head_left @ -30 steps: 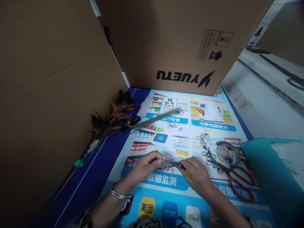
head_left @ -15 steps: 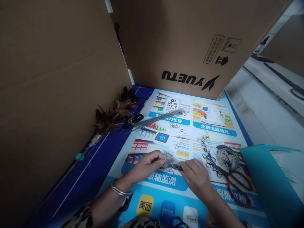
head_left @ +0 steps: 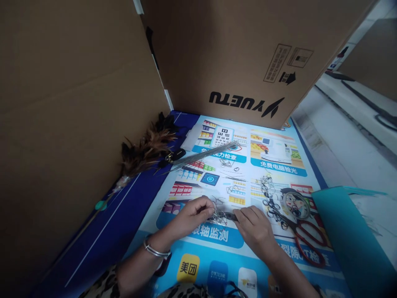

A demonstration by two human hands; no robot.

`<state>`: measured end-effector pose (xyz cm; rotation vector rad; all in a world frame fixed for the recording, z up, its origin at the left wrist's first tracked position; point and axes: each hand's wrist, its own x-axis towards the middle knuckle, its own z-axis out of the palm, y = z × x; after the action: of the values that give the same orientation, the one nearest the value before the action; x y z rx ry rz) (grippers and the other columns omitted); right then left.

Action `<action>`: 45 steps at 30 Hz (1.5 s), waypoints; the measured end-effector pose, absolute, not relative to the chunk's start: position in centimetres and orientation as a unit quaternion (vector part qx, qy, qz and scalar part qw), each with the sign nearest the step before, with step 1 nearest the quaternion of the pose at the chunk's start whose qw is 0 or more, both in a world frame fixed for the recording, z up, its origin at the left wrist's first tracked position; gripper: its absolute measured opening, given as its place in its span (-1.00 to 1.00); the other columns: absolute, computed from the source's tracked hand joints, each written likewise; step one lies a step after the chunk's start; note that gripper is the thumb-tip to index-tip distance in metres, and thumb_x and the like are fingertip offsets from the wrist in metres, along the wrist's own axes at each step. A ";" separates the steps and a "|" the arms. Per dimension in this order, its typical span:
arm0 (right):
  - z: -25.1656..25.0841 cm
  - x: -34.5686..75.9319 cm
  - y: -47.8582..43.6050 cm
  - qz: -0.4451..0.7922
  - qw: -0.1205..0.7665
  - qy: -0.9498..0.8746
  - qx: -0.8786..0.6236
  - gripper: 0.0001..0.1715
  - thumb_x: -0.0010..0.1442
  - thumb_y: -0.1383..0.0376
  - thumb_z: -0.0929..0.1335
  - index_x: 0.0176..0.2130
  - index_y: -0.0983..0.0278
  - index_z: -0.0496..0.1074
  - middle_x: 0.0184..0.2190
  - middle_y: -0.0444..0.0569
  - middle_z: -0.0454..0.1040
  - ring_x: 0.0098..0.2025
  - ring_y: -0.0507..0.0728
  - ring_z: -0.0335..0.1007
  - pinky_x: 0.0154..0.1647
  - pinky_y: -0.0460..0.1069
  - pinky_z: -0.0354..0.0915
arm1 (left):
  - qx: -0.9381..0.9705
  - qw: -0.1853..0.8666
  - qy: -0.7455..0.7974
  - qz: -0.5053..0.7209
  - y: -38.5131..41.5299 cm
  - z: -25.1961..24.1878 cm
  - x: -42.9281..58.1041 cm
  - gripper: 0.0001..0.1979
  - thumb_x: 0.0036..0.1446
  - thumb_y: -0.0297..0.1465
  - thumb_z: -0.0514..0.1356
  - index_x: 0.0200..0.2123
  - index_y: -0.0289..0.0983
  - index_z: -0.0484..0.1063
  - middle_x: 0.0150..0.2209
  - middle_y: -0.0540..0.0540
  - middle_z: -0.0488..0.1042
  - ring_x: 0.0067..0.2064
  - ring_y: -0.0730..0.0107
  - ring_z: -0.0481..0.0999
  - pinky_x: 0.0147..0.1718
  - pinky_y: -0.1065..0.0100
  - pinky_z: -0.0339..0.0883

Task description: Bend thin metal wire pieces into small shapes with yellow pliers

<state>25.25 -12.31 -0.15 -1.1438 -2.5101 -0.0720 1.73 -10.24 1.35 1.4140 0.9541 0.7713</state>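
Note:
Thumb and fingers of my left hand [head_left: 198,213] pinch the edge of a tangle of thin bent wire [head_left: 219,217]. My right hand [head_left: 254,227] is wrapped round a pair of pliers [head_left: 231,216], with the handles mostly hidden in my fist. The dark jaws point left and reach the tangle, close to my left fingertips. Which strand the jaws touch is too small to tell. Beyond my hands, a bundle of long straight wires [head_left: 207,154] lies slantwise on the printed sheet, with small bent wire pieces [head_left: 233,188] nearer me.
Red-handled scissors [head_left: 310,244] lie at the right, beside a round clear dish [head_left: 296,205] and several dark rings [head_left: 273,207]. A teal box [head_left: 350,236] stands at the right edge. Cardboard walls [head_left: 248,54] rise behind and left. A feather duster [head_left: 145,149] lies along the left.
The whole view has shifted slightly to the left. Both hands keep nearly the same pose at the wire tangle, with the pliers still in my right hand.

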 end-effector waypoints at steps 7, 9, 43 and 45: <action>-0.3 25.5 -12.1 -0.033 0.206 -0.891 -0.404 -0.73 0.17 0.37 0.27 -0.09 0.31 0.35 -0.31 0.04 0.43 -0.22 0.13 0.32 -0.19 0.06 0.26 | 0.613 0.589 0.415 0.325 -10.3 1.5 1.7 -0.81 0.16 -0.34 0.02 -0.44 -0.32 0.27 -0.51 0.03 0.19 -0.45 0.50 0.17 -0.46 0.47 0.08; -0.2 25.5 -12.1 -0.035 0.198 -0.892 -0.404 -0.73 0.17 0.38 0.26 -0.09 0.30 0.35 -0.31 0.04 0.43 -0.23 0.14 0.31 -0.19 0.06 0.25 | 0.618 0.583 0.419 0.321 -10.2 1.4 1.7 -0.82 0.15 -0.35 0.03 -0.44 -0.32 0.28 -0.50 0.03 0.20 -0.44 0.49 0.18 -0.45 0.46 0.09; 0.5 25.6 -12.1 -0.016 0.138 -0.900 -0.412 -0.78 0.20 0.38 0.23 -0.15 0.29 0.37 -0.35 0.00 0.41 -0.29 0.09 0.26 -0.25 0.01 0.18 | 0.690 0.490 0.443 0.296 -10.3 0.7 1.9 -0.85 0.13 -0.43 0.01 -0.47 -0.31 0.24 -0.52 0.04 0.21 -0.46 0.51 0.18 -0.47 0.49 0.07; 0.4 25.6 -12.0 -0.006 0.151 -0.899 -0.412 -0.79 0.20 0.37 0.23 -0.16 0.30 0.38 -0.35 0.00 0.41 -0.28 0.08 0.27 -0.24 0.00 0.20 | 0.689 0.492 0.442 0.297 -10.3 0.8 1.9 -0.86 0.13 -0.43 0.01 -0.46 -0.31 0.25 -0.51 0.04 0.22 -0.45 0.50 0.19 -0.47 0.49 0.08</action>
<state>25.55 -12.01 0.39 -1.1818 -2.5804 -0.0182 1.88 -10.26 0.77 1.6712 1.0714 0.7202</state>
